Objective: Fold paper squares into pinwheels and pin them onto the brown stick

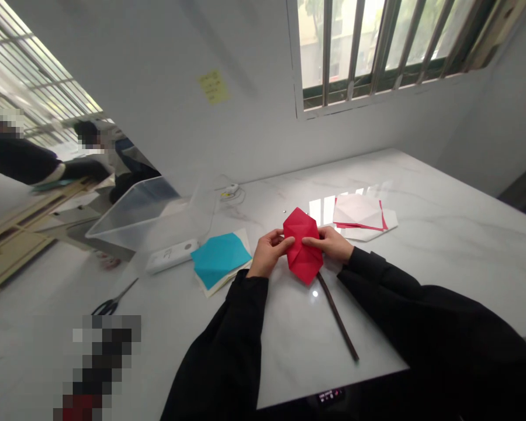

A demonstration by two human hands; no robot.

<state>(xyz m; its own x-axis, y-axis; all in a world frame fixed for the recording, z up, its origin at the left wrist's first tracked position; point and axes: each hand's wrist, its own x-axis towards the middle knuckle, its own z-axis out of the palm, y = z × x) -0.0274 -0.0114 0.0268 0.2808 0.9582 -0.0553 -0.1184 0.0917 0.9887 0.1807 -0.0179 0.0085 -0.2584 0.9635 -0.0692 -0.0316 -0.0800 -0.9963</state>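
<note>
A folded sheet of red paper (304, 257) with creases across its face is held up in front of me. My left hand (269, 251) pinches its left edge, thumb on the front and fingers behind. On the opposite edge my right hand (331, 242) grips it the same way. A thin dark brown stick (338, 318) lies on the table, its upper end hidden behind the paper. To the left rests a blue paper sheet (221, 257) on top of cream sheets. Pale and red folded papers (359, 211) lie to the right, further back.
Scissors (114, 301) lie on the white marbled table (447, 251) at the left. A white power strip (173, 256) and a clear plastic bin (135, 216) stand behind them. A yellow note (214, 86) is on the wall. Two people are at the far left.
</note>
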